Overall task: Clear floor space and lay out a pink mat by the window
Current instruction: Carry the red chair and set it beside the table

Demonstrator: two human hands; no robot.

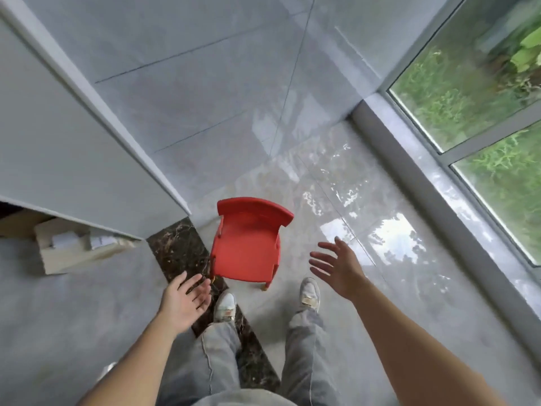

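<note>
Right edge: the window (474, 112) and its grey sill (409, 183) run from far to near along the right side.
Far edge: a tiled wall (205, 68) meets the floor (345, 200) just beyond the chair (248, 247).
Left edge: a white panel (73, 142) ends in a corner just left of the chair's back; a dark strip (178, 250) runs from that corner toward me and under my left shoe (224, 306).
Open room: glossy floor lies bare between the chair and the sill, with bright reflections on it; more grey floor lies near left of the strip.
Chair: red, upright, just beyond my shoes, back rest on the far side, seat toward me, its near-left corner over the strip.
Left hand (183, 300): open, fingers straight, holding nothing, fingertips just beside the chair's near-left corner.
Right hand (336, 268): open, fingers spread, holding nothing, to the right of the seat and apart from it.
Between the hands: the chair's near edge, with my right shoe (310, 294) near the near-right leg.
Hard to tell: whether my left fingertips touch the chair.
Hidden: the chair's legs lie mostly under the seat; only the near feet show.
Cut off: a box (67, 259) at the left is partly covered by the panel, its contents unclear; both my arms leave the picture at the near edge.
</note>
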